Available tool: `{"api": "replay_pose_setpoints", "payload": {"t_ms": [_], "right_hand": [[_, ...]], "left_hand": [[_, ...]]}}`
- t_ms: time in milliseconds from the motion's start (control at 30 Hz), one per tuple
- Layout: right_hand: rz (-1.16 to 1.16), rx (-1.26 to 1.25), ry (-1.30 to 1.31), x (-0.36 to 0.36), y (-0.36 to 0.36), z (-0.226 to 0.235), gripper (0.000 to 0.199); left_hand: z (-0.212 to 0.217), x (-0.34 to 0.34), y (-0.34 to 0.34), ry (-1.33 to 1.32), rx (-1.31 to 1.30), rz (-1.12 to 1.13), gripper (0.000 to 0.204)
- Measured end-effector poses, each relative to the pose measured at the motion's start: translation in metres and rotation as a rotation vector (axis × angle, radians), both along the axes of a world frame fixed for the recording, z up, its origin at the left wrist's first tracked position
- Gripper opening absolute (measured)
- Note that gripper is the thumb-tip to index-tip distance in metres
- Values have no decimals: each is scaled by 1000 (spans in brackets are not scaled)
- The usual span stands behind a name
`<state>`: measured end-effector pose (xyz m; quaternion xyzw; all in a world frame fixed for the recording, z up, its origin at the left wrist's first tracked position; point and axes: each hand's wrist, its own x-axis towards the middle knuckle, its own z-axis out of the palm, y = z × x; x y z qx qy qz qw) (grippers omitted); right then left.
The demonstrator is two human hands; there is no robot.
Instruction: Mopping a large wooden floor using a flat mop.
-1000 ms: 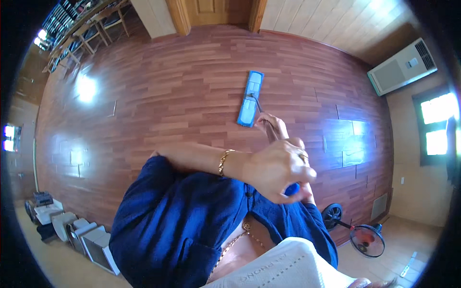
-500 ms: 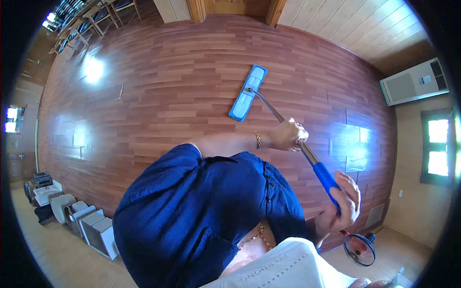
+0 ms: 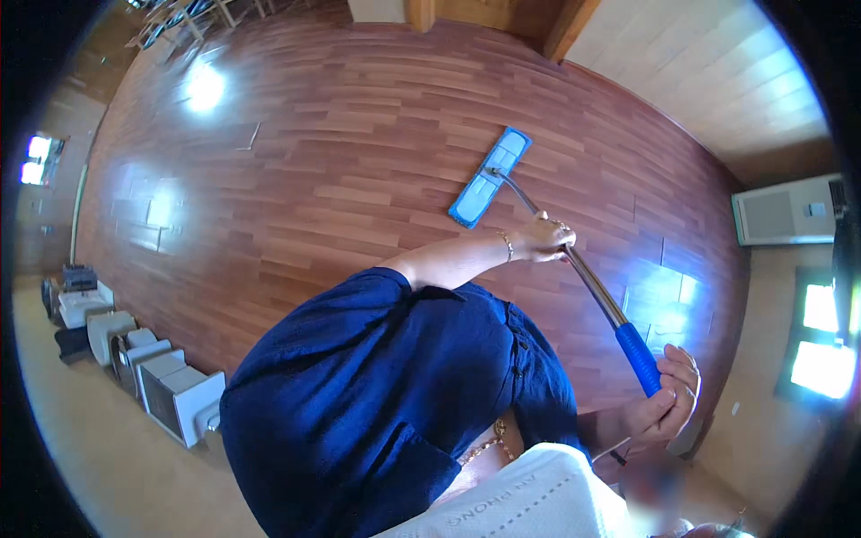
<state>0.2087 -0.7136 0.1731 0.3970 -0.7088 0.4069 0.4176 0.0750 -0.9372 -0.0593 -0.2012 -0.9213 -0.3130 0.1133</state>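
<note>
A flat mop with a blue pad (image 3: 491, 177) lies on the wooden floor ahead of me, its silver pole (image 3: 595, 285) slanting back toward my right side. My left hand (image 3: 544, 238), a gold bracelet at its wrist, is wrapped round the metal pole partway up. At the pole's upper end is a blue handle grip (image 3: 638, 360). Curled about the end of this grip is my right hand (image 3: 668, 401), low at the right. The pad sits tilted in view, its far end toward the right.
Several pale boxes and appliances (image 3: 179, 394) line the left wall. Wooden chairs (image 3: 193, 16) stand at the far left. A white floor-standing unit (image 3: 785, 213) is by the right wall, near a bright window (image 3: 821, 345). A door frame (image 3: 569, 31) is at the back.
In the picture, the mop pad, pole and both hands sit further right, and the room has shifted and tilted with my head. My right hand now holds nearer the grip's end.
</note>
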Motion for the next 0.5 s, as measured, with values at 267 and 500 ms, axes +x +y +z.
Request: {"api": "replay_pose_setpoints", "payload": {"t_ms": [267, 500], "right_hand": [[320, -70, -21, -32, 2, 9, 37], [764, -38, -116, -52, -58, 7, 35]], "left_hand": [[7, 43, -26, -12, 36, 192, 22], [-3, 117, -79, 11, 132, 596, 16]]}}
